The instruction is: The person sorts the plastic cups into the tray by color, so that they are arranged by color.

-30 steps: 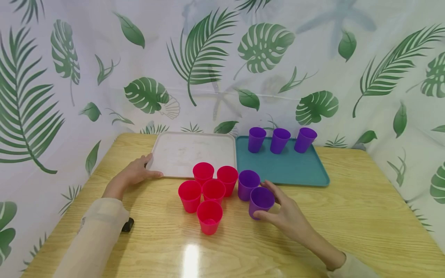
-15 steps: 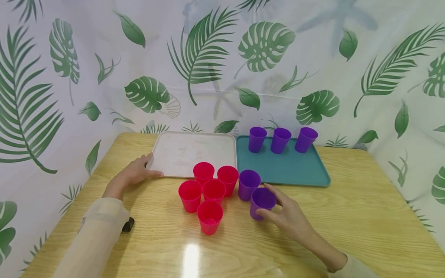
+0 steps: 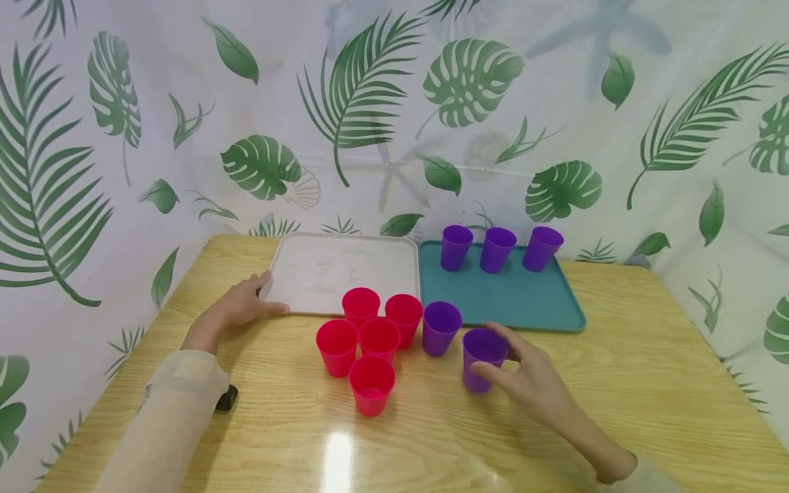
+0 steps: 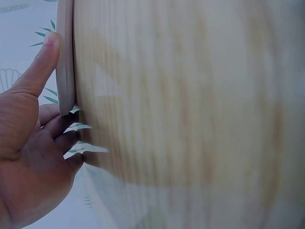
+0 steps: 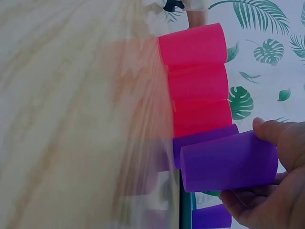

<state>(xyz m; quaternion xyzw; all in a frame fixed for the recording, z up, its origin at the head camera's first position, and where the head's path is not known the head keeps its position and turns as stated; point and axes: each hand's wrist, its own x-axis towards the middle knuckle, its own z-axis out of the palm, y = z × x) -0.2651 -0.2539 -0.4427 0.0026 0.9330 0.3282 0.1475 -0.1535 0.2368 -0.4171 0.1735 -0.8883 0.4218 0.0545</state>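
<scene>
My right hand grips a purple cup between thumb and fingers. In the right wrist view this cup is a little tilted, its base just off the table. Another purple cup stands left of it, in front of the teal tray. Three more purple cups stand along that tray's back edge. My left hand holds the near left corner of the white tray, thumb on the front edge and fingers at the side. In the left wrist view the thumb lies along the tray's edge.
Several red cups stand close together in front of the white tray, left of the purple cups. A small black object shows beside the left sleeve. A leaf-print cloth hangs behind the wooden table.
My right hand has moved the purple cup to the right, away from the purple cup beside it. My left hand has stayed at the white tray's corner.
</scene>
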